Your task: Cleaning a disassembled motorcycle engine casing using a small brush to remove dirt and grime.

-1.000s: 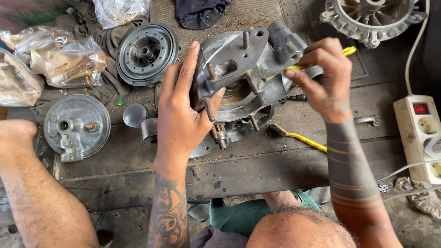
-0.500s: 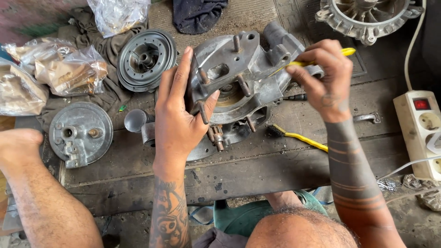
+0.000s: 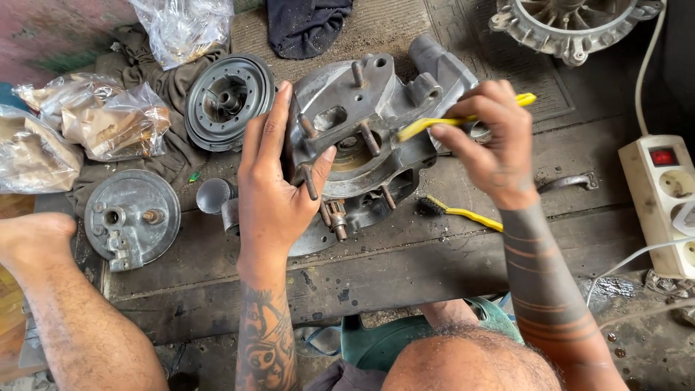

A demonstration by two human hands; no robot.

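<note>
Grey engine casing (image 3: 376,137) sits tilted at frame centre on a dark wooden bench (image 3: 434,261), threaded studs pointing up. Left hand (image 3: 279,192) clasps its 9 o'clock edge, fingers extended flat along the rim, thumb hooked over the face. Right hand (image 3: 492,141) at 3 o'clock, fingers curled tight around a yellow brush (image 3: 463,119) laid against the casing top. Second yellow-handled brush (image 3: 456,211) lies at 5 o'clock. Round grey cover plate (image 3: 132,217) at 8 o'clock; ribbed pulley disc (image 3: 228,101) at 10 o'clock.
</note>
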